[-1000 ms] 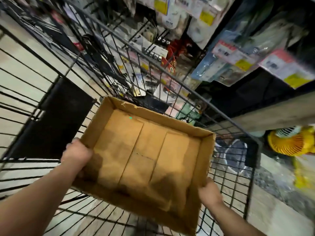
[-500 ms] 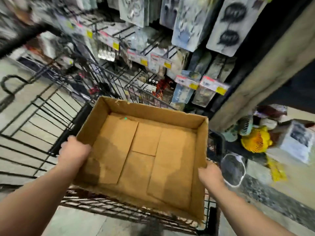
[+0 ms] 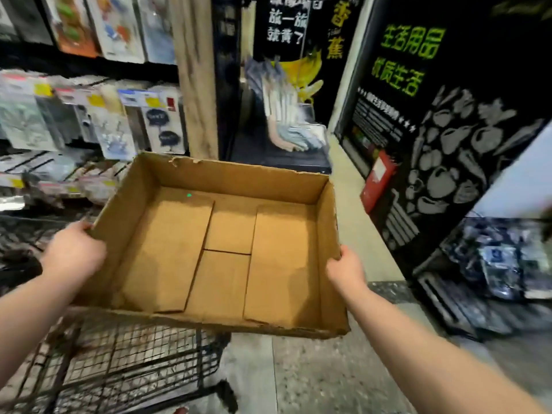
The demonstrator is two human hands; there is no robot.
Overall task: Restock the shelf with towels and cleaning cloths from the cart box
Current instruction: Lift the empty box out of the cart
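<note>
I hold the cardboard box [image 3: 239,180] by its two opposite side walls. My left hand [image 3: 73,252] grips the left wall with fingers curled over the rim, and my right hand [image 3: 343,270] clamps the right wall about midway along. A wide, shallow carton like this sags or tips if held from one side, so a grip on each side holds it level.

The box hangs in the air above the wire cart [image 3: 119,363], and its right part juts out over the floor [image 3: 313,377]. Inside I see only the bare bottom flaps, with no towels or cloths. I judge the stock from it is used up, and that is why I carry it clear of the cart.

The shelf [image 3: 89,121] stands to my left, its hanging packs too blurred to name.
</note>
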